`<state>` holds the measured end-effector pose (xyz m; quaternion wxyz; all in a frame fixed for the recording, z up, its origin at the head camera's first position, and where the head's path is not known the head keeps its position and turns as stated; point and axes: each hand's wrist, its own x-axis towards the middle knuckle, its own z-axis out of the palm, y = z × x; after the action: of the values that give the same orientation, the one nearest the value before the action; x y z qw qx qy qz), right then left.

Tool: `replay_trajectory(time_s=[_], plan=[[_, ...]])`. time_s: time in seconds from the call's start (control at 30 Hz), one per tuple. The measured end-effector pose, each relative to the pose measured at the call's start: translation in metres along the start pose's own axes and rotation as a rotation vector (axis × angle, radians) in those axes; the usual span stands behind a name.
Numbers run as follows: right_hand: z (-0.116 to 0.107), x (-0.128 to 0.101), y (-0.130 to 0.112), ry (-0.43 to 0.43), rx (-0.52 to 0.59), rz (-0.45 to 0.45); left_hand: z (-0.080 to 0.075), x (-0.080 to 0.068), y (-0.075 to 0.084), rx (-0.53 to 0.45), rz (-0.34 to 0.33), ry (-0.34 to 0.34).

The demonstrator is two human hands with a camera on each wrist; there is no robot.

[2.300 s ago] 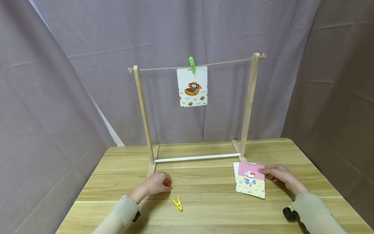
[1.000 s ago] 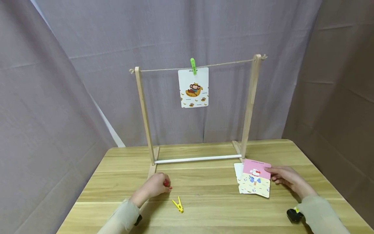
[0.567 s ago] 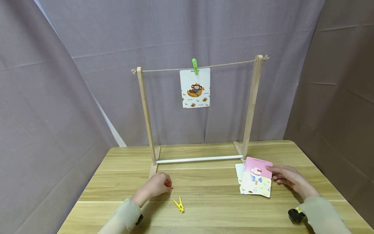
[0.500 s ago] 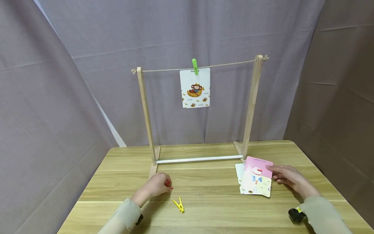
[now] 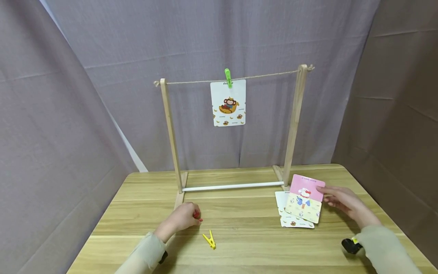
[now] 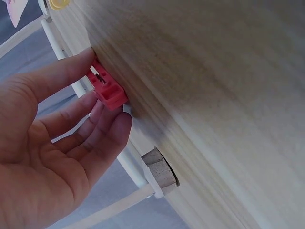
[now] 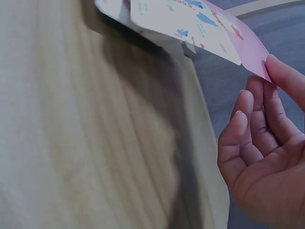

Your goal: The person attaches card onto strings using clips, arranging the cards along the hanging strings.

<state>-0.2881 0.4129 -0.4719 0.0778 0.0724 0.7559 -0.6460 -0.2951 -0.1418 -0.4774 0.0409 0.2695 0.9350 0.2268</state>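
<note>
In the head view my right hand pinches the right edge of a pink and yellow card with a rabbit picture. That card is lifted and overlaps a white monkey-patterned card beneath it. The right wrist view shows the thumb on top of the pink end, with fingers below. My left hand is low over the table near the rack's left foot. Between its thumb and fingers is a red clothespin, plain in the left wrist view. A yellow clothespin lies just right of this hand.
Behind stands a wooden rack with a twine line and a white lower bar. A green clothespin fastens a monkey card to the line. Grey curtains enclose the table.
My right hand has raised the rabbit card and drawn it right and away from me, uncovering more of the white card below. The left hand has stayed in place with the red clothespin.
</note>
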Motion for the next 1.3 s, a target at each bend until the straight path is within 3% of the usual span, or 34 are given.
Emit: replay_trajectory(time_s=[0.33, 0.63, 0.8, 1.07, 1.3], plan=[[-0.011, -0.001, -0.014, -0.009, 0.032, -0.035, -0.001, -0.001, 0.001, -0.005, -0.013, -0.006], [-0.018, -0.002, -0.030, -0.125, 0.250, -0.126, 0.000, 0.000, -0.002, -0.004, -0.009, -0.002], [-0.020, -0.004, -0.039, -0.124, 0.349, -0.163, 0.001, 0.001, -0.004, -0.003, -0.003, -0.003], [-0.025, -0.006, -0.051, -0.129, 0.423, -0.206, 0.001, 0.000, -0.003, -0.001, 0.014, 0.005], [-0.029, -0.008, -0.066, -0.110, 0.393, -0.265, 0.000, 0.000, -0.002, 0.005, 0.007, 0.005]])
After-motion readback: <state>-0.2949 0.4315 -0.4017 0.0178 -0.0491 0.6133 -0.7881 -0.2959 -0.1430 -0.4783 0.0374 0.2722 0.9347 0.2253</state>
